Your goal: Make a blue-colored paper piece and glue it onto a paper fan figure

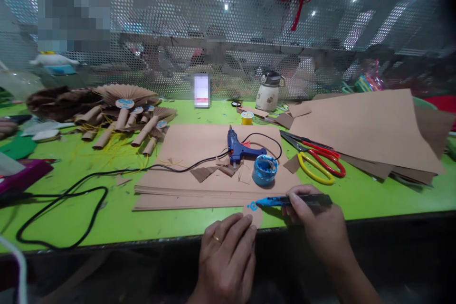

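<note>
"One worry here?"

"The left hand [228, 256] has its fingers together over the paper disc [257, 220]; I can't tell whether the hidden thumb pinches. If those fingers slackened, the disc could slide and smear the blue ring [253, 206]."

"How does the disc look?"

"Round and brown, the ring small near its top, at the near edge of the bench [117, 225]."

"Farther right?"

"A blue marker [276, 201], nib at or just beside the ring, pinched by the right hand [320, 223]."
</note>
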Demonstrator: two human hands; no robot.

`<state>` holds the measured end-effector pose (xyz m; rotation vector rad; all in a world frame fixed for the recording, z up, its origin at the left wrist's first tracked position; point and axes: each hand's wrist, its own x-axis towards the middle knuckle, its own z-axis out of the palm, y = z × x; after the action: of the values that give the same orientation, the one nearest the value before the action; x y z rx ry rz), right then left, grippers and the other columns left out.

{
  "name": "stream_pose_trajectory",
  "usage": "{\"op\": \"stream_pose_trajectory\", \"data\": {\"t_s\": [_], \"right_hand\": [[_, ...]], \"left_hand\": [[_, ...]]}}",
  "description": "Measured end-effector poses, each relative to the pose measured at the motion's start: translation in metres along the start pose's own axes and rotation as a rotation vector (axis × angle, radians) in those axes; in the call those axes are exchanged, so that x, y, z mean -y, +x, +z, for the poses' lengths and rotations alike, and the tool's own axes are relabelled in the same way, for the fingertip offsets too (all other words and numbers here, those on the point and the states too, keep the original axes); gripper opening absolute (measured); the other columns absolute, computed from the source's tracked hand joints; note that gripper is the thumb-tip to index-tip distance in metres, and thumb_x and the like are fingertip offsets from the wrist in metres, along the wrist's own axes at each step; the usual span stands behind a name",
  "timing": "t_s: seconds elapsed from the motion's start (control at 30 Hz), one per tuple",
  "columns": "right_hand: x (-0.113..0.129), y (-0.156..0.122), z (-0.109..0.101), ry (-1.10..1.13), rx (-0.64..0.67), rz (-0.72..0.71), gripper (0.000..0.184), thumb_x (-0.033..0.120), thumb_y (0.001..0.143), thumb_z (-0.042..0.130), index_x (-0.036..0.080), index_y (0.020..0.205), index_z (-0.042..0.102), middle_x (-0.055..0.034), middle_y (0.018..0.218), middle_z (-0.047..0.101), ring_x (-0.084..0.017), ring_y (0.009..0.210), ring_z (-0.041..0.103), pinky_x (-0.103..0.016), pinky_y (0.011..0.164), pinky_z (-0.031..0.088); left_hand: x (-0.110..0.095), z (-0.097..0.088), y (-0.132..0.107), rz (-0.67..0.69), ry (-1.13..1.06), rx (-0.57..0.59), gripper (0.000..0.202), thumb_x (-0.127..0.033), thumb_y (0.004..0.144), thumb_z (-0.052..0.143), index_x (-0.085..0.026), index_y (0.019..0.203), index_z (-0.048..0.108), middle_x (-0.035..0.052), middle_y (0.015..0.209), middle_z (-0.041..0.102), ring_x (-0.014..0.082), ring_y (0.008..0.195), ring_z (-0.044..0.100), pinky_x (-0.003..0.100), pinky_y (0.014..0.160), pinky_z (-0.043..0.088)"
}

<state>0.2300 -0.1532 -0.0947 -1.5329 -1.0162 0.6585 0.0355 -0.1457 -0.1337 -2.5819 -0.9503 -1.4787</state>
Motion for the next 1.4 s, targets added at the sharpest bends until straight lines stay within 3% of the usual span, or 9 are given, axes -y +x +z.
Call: {"op": "stream_pose_trajectory", "data": {"t_s": [0.6, 0.93, 1.17, 1.4], "right_hand": [[0.0000, 0.0014, 0.0000, -0.042, 0.066, -0.031, 0.017, 0.035, 0.077, 0.065, 0.020, 0.071, 0.063, 0.0016, 0.053, 0.062, -0.015, 0.048, 0.059, -0.022, 0.045, 0.049], [-0.0053, 0.0002, 0.0012, 0.033, 0.004, -0.005, 0.019, 0.036, 0.077, 0.066, 0.019, 0.069, 0.062, 0.0022, 0.053, 0.060, -0.014, 0.047, 0.059, -0.020, 0.045, 0.048], [-0.0039, 0.0007, 0.0007, -0.030, 0.093, -0.073, 0.016, 0.035, 0.079, 0.065, 0.020, 0.073, 0.064, 0.0020, 0.056, 0.062, -0.014, 0.050, 0.061, -0.020, 0.047, 0.050], [-0.0087, -0.0021, 0.0005, 0.057, -0.055, -0.029, 0.017, 0.035, 0.075, 0.068, 0.020, 0.069, 0.063, 0.0014, 0.054, 0.062, -0.014, 0.046, 0.060, -0.021, 0.043, 0.049]], "left_hand": [[-0.0010, -0.0007, 0.0000, -0.001, 0.008, 0.007, 0.030, -0.006, 0.079, 0.056, -0.015, 0.104, 0.067, 0.0092, 0.107, 0.072, 0.0228, 0.102, 0.062, 0.037, 0.085, 0.042], [0.0005, -0.0005, -0.0004, 0.008, -0.007, 0.006, 0.029, -0.006, 0.078, 0.056, -0.012, 0.104, 0.067, 0.0105, 0.107, 0.071, 0.0228, 0.103, 0.061, 0.037, 0.085, 0.041], [0.0011, 0.0002, -0.0014, 0.003, -0.006, 0.009, 0.030, -0.005, 0.078, 0.056, -0.013, 0.104, 0.067, 0.0104, 0.107, 0.071, 0.0235, 0.103, 0.061, 0.037, 0.084, 0.041], [0.0012, -0.0001, -0.0021, 0.014, -0.010, 0.012, 0.030, -0.005, 0.076, 0.058, -0.012, 0.103, 0.067, 0.0108, 0.108, 0.071, 0.0238, 0.103, 0.061, 0.037, 0.084, 0.042]]}}
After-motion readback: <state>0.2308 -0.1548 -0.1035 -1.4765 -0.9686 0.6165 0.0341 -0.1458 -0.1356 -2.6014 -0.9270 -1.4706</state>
